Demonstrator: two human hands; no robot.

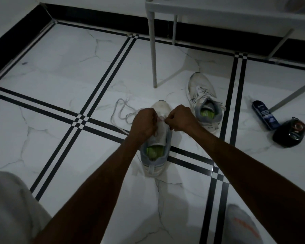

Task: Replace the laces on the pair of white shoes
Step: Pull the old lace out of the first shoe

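Note:
A white shoe point(156, 152) with a green insole stands on the tiled floor in front of me, toe pointing away. My left hand point(143, 123) and my right hand point(179, 118) are both closed over its lace area, pinching a short stretch of lace point(161, 119) between them. A loose white lace point(121, 111) trails on the floor to the left of the shoe. The second white shoe point(203, 101) lies further right, laced, with its laces untied.
A white table or stool stands at the back, its near leg point(152, 50) close to the shoes. A blue bottle point(265, 114) and a dark round container point(289, 132) lie on the floor at right. My knees show at the bottom corners.

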